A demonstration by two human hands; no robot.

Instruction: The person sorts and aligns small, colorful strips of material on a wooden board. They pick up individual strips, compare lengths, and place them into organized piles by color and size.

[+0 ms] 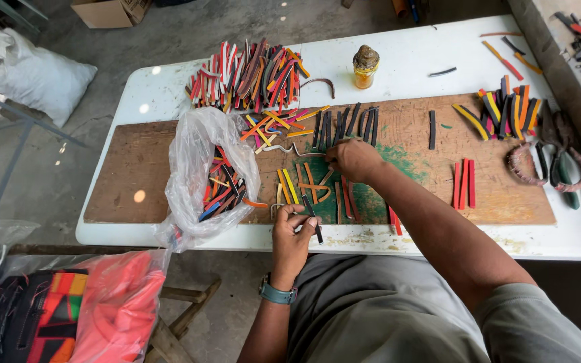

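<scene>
**Strips Sorted by Colour on a Worn Board**

A person seated at a white table [398,67] works through coloured strips of what looks like leather or rubber. The left hand [292,232], a watch on its wrist, pinches a dark strip [313,218] between thumb and fingers at the near edge of the wooden board [129,175]. The right hand [351,160] reaches across to mid-board, fingertips closed on the end of a pale curled strip [290,150].

By the look of it, the work is partly done: black strips [347,124] lie in a row, three red strips [464,184] sit side by side to the right, and orange and yellow pieces lie between the hands. Much seems left: a large mixed heap [247,74] at the far edge and more strips in an open plastic bag [200,168]. A small jar [365,67] stands behind the board.
</scene>
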